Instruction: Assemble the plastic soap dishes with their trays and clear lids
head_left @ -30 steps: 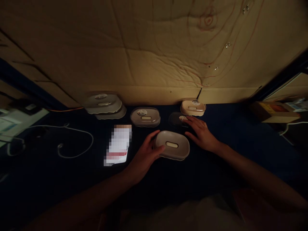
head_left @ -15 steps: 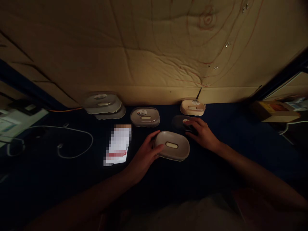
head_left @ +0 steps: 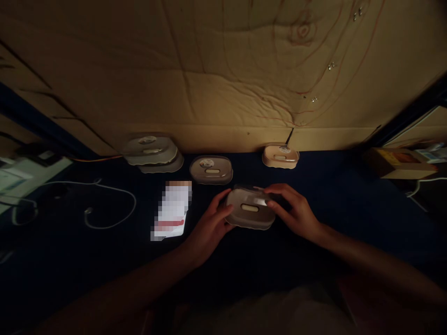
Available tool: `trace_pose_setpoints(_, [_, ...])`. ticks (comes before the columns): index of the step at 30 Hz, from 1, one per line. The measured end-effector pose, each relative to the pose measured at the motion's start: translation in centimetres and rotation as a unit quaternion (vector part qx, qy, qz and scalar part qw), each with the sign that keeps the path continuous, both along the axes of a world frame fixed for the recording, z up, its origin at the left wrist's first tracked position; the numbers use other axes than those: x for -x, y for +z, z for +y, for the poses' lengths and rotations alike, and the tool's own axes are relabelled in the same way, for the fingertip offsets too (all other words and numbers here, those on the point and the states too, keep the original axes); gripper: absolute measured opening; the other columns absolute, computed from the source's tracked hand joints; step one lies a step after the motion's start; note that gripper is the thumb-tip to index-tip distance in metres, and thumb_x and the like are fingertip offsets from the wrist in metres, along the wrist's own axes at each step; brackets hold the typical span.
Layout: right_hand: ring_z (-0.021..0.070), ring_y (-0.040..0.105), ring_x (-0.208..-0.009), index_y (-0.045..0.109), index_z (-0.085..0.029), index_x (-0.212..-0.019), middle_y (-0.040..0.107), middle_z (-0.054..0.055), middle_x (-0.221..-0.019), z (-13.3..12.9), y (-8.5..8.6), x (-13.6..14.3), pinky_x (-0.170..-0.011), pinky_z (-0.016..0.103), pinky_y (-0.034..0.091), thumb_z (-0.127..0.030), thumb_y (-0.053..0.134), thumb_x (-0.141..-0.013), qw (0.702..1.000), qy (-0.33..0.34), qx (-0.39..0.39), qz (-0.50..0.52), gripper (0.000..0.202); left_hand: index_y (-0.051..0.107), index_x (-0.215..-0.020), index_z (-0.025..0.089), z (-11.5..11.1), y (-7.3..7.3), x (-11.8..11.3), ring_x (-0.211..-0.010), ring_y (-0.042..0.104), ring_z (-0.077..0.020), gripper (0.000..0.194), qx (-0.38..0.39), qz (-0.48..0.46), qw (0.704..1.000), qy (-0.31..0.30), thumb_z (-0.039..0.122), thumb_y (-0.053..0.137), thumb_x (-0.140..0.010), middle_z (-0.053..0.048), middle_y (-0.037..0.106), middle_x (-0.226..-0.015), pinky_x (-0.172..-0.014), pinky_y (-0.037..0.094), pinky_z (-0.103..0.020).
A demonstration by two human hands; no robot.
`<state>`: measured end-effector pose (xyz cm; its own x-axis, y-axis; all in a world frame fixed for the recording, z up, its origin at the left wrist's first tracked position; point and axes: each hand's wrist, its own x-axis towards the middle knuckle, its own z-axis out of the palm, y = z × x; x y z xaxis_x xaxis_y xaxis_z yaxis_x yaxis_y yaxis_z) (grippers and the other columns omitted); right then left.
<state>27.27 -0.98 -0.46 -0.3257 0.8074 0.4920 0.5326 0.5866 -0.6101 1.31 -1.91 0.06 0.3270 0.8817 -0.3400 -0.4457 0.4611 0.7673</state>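
Observation:
A grey oval box [head_left: 249, 215] with a pale slot in its top is at the centre, gripped at its left side by my left hand [head_left: 213, 225]. My right hand [head_left: 296, 209] is closed on a clear lid [head_left: 256, 194], which lies over the top of the box. Behind the box sits a similar lidded box [head_left: 211, 174] with a round sticker. A peach lidded box [head_left: 280, 157] stands by the back panel. To the back left are stacked grey boxes [head_left: 152, 156].
A lit phone [head_left: 172, 209] lies left of my left hand. White cable [head_left: 134, 204] loops further left. An upright cardboard panel [head_left: 209, 107] bounds the dark blue table at the back. On the right is a cardboard box [head_left: 401, 163].
My right hand has brought the clear lid from behind on the right, left and nearer, onto the grey box. My left hand still holds the box in about the same place.

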Motion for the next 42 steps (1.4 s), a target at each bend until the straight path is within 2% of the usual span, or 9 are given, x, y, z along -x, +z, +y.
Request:
trace_pose_setpoints(4, [0.0267, 0.069, -0.119, 0.064, -0.026, -0.13, 0.071, 0.01, -0.126, -1.1, 0.2, 0.7, -0.1, 0.046, 0.06, -0.036, 0.071, -0.101, 0.998, 0.029, -0.041, -0.036, 0.032, 0.058, -0.14, 0.031, 0.0, -0.1, 0.0, -0.14, 0.056, -0.0324, 0.048, -0.008, -0.021, 1.0, -0.002, 0.047, 0.071, -0.096, -0.008, 0.061, -0.151, -0.114, 0.048, -0.05])
trace_pose_setpoints(8, [0.0282, 0.068, -0.122, 0.062, -0.026, -0.133, 0.072, 0.01, -0.128, -1.4, -0.1, 0.7, -0.101, 0.049, 0.057, -0.036, 0.073, -0.099, 0.99, 0.044, -0.093, -0.1, 0.037, 0.057, -0.139, 0.031, 0.0, -0.3, 0.1, -0.14, 0.056, -0.0318, 0.05, -0.015, -0.021, 1.0, 0.0, 0.049, 0.072, -0.095, -0.008, 0.062, -0.15, -0.114, 0.048, -0.049])
trace_pose_setpoints(19, [0.0278, 0.068, -0.122, 0.064, -0.023, -0.13, 0.073, 0.01, -0.126, -1.0, 0.1, 0.2, -0.098, 0.046, 0.057, -0.041, 0.071, -0.1, 0.978, 0.069, -0.118, -0.158, 0.035, 0.058, -0.136, 0.025, 0.2, -0.3, -0.1, -0.125, 0.066, -0.0287, 0.048, -0.008, 0.007, 1.0, 0.03, 0.034, 0.077, -0.093, -0.011, 0.068, -0.138, -0.108, 0.052, -0.047])
trace_pose_setpoints(24, [0.0284, 0.068, -0.122, 0.064, -0.023, -0.131, 0.073, 0.011, -0.127, -0.8, 0.2, 0.1, -0.097, 0.047, 0.057, -0.041, 0.069, -0.101, 0.976, 0.073, -0.113, -0.173, 0.035, 0.058, -0.136, 0.025, 0.2, -0.5, 0.0, -0.124, 0.067, -0.0285, 0.048, -0.008, 0.012, 1.0, 0.026, 0.035, 0.077, -0.093, -0.011, 0.068, -0.138, -0.107, 0.053, -0.046])
trace_pose_setpoints(30, [0.0268, 0.069, -0.116, 0.064, -0.02, -0.129, 0.073, 0.011, -0.121, -0.4, 0.1, 0.0, -0.097, 0.045, 0.059, -0.041, 0.071, -0.1, 0.974, 0.082, -0.128, -0.166, 0.036, 0.059, -0.135, 0.024, 0.2, -0.7, 0.1, -0.119, 0.068, -0.0248, 0.046, -0.009, 0.027, 0.999, 0.025, 0.037, 0.077, -0.094, -0.01, 0.07, -0.134, -0.102, 0.053, -0.039])
trace_pose_setpoints(37, [0.0267, 0.07, -0.109, 0.065, -0.018, -0.129, 0.073, 0.011, -0.118, -0.5, 0.9, 0.0, -0.092, 0.044, 0.06, -0.044, 0.068, -0.101, 0.962, 0.098, -0.159, -0.199, 0.038, 0.058, -0.135, 0.024, 0.2, -0.5, 0.0, -0.12, 0.067, -0.0255, 0.044, -0.001, 0.02, 1.0, 0.02, 0.035, 0.074, -0.095, -0.01, 0.069, -0.137, -0.1, 0.054, -0.04])
trace_pose_setpoints(42, [0.0281, 0.068, -0.112, 0.062, -0.015, -0.132, 0.072, 0.013, -0.121, -0.5, 1.0, -0.1, -0.093, 0.045, 0.059, -0.044, 0.066, -0.103, 0.954, 0.109, -0.164, -0.226, 0.041, 0.059, -0.136, 0.025, 0.3, -0.6, 0.0, -0.119, 0.068, -0.0258, 0.046, 0.003, 0.014, 0.999, 0.031, 0.035, 0.075, -0.094, -0.01, 0.07, -0.135, -0.099, 0.054, -0.039])
